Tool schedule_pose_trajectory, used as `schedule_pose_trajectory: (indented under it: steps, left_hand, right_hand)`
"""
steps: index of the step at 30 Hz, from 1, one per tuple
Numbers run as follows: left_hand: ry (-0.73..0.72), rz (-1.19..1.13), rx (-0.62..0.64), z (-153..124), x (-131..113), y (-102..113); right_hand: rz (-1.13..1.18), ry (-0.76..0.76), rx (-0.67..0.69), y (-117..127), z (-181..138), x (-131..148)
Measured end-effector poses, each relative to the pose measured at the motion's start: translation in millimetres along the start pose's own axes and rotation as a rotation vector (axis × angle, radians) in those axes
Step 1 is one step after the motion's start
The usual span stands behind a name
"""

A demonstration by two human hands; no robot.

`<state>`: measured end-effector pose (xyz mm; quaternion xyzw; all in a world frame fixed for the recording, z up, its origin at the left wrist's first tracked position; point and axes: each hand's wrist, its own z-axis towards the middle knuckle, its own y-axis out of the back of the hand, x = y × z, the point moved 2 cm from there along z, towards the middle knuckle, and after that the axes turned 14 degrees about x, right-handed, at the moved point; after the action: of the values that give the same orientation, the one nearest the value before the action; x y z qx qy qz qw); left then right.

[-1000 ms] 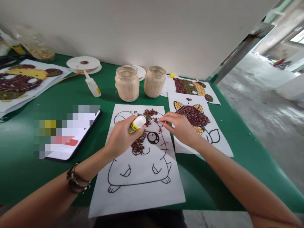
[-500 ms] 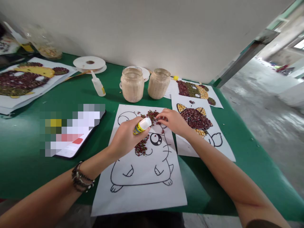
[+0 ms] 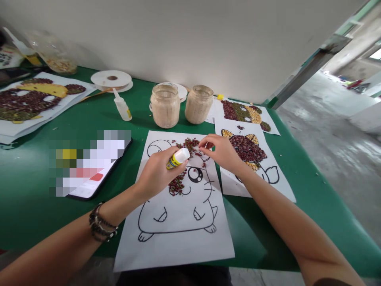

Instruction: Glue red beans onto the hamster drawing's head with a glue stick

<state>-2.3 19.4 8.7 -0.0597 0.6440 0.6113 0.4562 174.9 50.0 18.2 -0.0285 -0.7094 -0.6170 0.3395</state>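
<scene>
Light: bright, even daylight, strongest from the open doorway (image 3: 342,79) at upper right | Shadows: soft and faint, under the right hand (image 3: 222,153) and its forearm on the green table (image 3: 35,222) | Focus: centre sharp, far-left corner smeared | Distortion: wide-angle bowing at the edges | Masking: phone screen (image 3: 89,163) pixelated

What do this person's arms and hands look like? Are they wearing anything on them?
The left hand and the right hand are both bare: no gloves, and no rings that I can make out. Both forearms are uncovered. The left wrist carries a stack of dark beaded bracelets. On the right arm only the edge of a dark sleeve shows, at the bottom corner of the picture.
</scene>
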Motion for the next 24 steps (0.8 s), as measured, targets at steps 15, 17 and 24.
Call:
schedule_pose_trajectory:
  steps: [15, 17, 24]
  left_hand:
    - [-0.016, -0.152, 0.088, 0.1, -4.7, -2.8]
    - [-0.006, -0.209, 0.113, -0.3, -5.3, -3.1]
    - [0.044, -0.325, 0.15, -0.1, -5.1, -1.7]
  right_hand:
    - [-0.336, 0.51, -0.442, -3.2, -31.2, 54.2]
    - [-0.404, 0.517, -0.459, -3.4, -31.9, 52.6]
    - [-0.358, 0.55, -0.46, -4.4, -31.3, 54.5]
